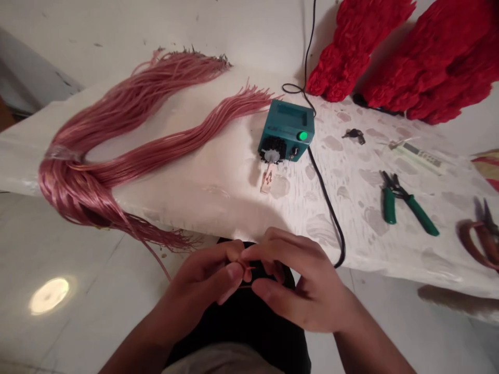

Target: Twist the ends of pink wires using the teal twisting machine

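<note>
My left hand (210, 275) pinches a thin pink cord (249, 268) between thumb and fingers, at the table's front edge above my lap. Close against it on the right, my right hand (298, 275) has its thumb and index finger apart, the index fingertip touching the cord beside the left fingertips. A long bundle of pink cords (156, 150) lies bent in a loop on the left of the table, some ends hanging over the edge. Beyond my hands stands a teal machine (290, 124) with a lit green button, a black toothed part and a pale tab in front.
Green-handled pliers (409, 202), a pale device (419, 156), a small dark clip (354, 135) and brown-handled scissors (481, 234) lie on the right. Red ruffled bundles (436, 57) stand at the back right. A black cable (327, 202) runs over the front edge.
</note>
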### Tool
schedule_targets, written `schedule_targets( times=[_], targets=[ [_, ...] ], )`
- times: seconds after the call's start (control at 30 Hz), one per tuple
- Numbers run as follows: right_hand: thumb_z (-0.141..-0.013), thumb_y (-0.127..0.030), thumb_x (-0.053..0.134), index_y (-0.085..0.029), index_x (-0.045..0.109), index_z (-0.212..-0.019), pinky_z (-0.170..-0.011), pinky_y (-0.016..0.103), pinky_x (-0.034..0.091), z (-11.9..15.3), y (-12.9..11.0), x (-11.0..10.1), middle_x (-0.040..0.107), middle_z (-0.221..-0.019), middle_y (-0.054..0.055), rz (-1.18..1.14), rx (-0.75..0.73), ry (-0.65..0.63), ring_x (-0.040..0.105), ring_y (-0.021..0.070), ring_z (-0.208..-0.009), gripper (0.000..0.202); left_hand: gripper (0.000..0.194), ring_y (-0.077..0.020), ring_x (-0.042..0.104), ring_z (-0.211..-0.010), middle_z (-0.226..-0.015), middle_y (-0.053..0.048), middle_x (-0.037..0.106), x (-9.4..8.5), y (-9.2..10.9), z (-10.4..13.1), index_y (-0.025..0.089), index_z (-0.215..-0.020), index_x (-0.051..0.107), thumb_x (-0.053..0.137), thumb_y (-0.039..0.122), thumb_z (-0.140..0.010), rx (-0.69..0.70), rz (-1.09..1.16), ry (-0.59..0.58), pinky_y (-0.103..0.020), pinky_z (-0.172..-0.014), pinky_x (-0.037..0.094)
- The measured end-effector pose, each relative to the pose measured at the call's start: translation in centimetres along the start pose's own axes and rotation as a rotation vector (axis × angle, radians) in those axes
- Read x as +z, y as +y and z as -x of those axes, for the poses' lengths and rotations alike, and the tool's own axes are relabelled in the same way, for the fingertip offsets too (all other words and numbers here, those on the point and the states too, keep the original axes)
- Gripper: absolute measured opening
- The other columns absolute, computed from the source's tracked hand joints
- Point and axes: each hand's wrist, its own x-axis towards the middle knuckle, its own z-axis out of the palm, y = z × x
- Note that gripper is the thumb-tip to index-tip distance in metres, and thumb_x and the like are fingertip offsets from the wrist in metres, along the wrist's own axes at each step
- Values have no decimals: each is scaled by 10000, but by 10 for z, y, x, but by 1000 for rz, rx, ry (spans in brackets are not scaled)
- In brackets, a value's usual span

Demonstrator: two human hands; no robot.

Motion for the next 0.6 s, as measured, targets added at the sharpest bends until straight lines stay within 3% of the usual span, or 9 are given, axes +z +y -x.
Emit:
schedule_targets(
  times=[0.37,0.6],
  targets=[
    [-878,-125,703,-195,724,-914,-508,234,427,16,12,29,568,-687,-13,-77,50,223,520,102,-571,81,368,-108,367,-595,-655,31,427,-7,-16,5,172,-732,527,535,415,-1008,-11,-39,-55,-278,-594,295],
    [-871,-86,666,-185,735,-955,-514,226,441,22,14,33,630,-696,12,-176,45,235,535,102,-580,147,310,-111,382,-603,-663,23,459,-7,-17,3,164,-774,589,555,369,-1004,-9,39,-114,-287,-587,286]
  ],
)
